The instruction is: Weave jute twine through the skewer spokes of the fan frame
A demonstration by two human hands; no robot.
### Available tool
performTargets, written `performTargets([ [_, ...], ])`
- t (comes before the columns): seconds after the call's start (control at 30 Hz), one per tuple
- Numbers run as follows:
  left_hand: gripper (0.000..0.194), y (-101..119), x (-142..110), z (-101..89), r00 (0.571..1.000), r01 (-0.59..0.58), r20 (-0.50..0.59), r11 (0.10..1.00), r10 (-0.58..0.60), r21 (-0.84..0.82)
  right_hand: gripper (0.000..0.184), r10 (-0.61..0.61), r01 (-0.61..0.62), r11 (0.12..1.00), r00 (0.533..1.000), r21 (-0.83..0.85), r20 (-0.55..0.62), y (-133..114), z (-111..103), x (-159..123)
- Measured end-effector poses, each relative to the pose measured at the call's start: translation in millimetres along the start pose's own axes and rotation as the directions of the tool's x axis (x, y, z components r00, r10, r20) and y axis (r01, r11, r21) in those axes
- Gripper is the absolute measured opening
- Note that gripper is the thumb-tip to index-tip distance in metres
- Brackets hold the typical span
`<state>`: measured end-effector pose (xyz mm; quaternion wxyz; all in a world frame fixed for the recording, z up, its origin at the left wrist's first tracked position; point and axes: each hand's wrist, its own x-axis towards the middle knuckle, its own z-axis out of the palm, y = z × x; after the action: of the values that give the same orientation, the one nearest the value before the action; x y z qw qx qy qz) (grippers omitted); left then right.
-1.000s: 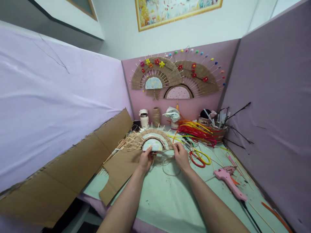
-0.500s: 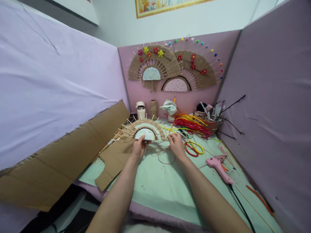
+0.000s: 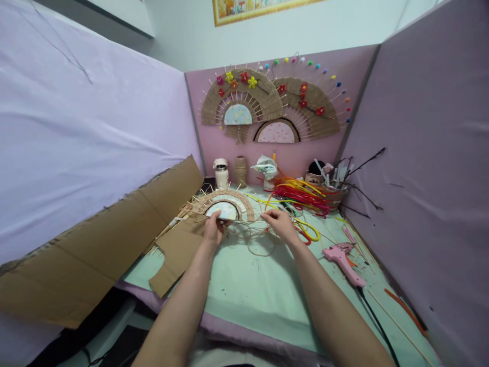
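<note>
My left hand [image 3: 214, 229] grips the lower edge of a half-round woven fan [image 3: 222, 210], its thumb on the pale blue centre and its other fingers partly hidden behind. Thin sticks poke out around the fan's twine-woven arch. Just right of the fan, my right hand [image 3: 278, 222] is closed in a pinch at the fan's right end, apparently on a strand of twine. Loose loops of twine [image 3: 262, 254] lie on the table below and between both hands. Under the left forearm is a cut piece of brown cardboard [image 3: 173, 255].
Scissors [image 3: 313, 232] lie right of my right hand, near a heap of red and yellow pipe cleaners [image 3: 300, 196]. A pink glue gun [image 3: 346, 262] rests farther right. Behind stand a twine spool [image 3: 241, 172] and a white bottle [image 3: 221, 174]. A long cardboard sheet [image 3: 114, 234] leans left.
My right hand has drawn slightly away from the fan's right end, and the fan has tilted and shifted a little left in my left hand. The camera view has tipped downward.
</note>
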<state>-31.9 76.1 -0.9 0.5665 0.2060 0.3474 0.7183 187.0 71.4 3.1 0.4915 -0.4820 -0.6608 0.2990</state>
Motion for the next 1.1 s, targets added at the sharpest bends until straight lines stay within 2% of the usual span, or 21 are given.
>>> performTargets([
  [0.1,0.014,1.4,-0.2,-1.1,1.000,0.012,-0.022,1.000,-0.012,-0.002,0.025,-0.003,-0.003,0.998,0.996,0.070,0.084,-1.2,-2.8,0.4],
  [0.17,0.015,1.5,-1.6,-1.1,0.999,0.029,-0.020,1.000,-0.028,0.011,0.024,-0.043,0.037,0.997,0.995,0.070,0.086,0.5,-2.0,0.2],
  [0.33,0.015,0.6,-2.8,-1.4,0.999,0.050,-0.009,0.998,-0.050,0.049,0.025,-0.271,0.267,0.955,0.963,-0.129,-0.014,3.8,0.2,-2.5],
  [0.5,0.012,0.7,1.9,-3.5,0.999,0.036,-0.033,0.998,-0.034,0.060,0.028,-0.390,0.359,0.903,0.916,-0.236,-0.096,2.3,-3.7,-5.1],
  [0.9,0.012,8.0,2.0,-8.5,0.998,0.058,-0.025,0.987,-0.054,0.150,0.020,-0.442,0.405,0.879,0.890,-0.251,-0.113,-6.9,-3.7,-6.9],
  [1.1,0.011,8.7,-3.6,-5.9,0.993,0.109,0.025,0.978,-0.115,0.176,0.021,-0.379,0.345,0.909,0.918,-0.235,-0.120,1.4,-3.2,-4.0],
])
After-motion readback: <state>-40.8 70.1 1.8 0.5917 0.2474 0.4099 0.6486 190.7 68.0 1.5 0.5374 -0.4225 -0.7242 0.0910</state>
